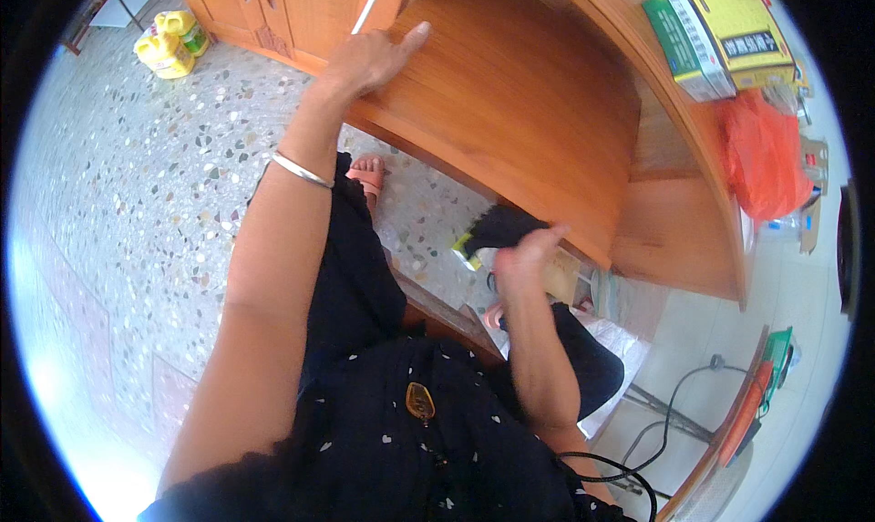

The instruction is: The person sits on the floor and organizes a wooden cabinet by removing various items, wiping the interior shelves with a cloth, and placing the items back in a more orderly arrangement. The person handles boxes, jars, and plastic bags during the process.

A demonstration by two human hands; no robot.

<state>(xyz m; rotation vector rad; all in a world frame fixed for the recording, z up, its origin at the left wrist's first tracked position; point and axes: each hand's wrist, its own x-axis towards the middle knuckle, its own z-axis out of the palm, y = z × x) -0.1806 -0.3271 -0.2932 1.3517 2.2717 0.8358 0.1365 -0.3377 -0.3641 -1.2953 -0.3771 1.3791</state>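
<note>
My left hand [369, 60] rests at the left front corner of a varnished wooden shelf board [506, 91], thumb spread over the wood. Its other fingers are foreshortened and partly hidden, so their grip is unclear. A thin white strip [369, 3] runs up the cabinet just beyond the knuckles. Lower down on the right, my right hand [526, 259] is shut on a brush with dense black bristles [506, 224] and a yellow-green and white edge. The brush is close to the board's front edge, above the speckled floor; blur hides whether they touch.
Yellow jugs [167, 47] stand on the terrazzo floor [184, 146] beside wooden cabinet doors [273, 12]. Boxes [742, 36] and a red plastic bag [762, 156] sit on the upper ledge at right. Below it, a black cable [673, 419] loops beside a stool-like frame [670, 412].
</note>
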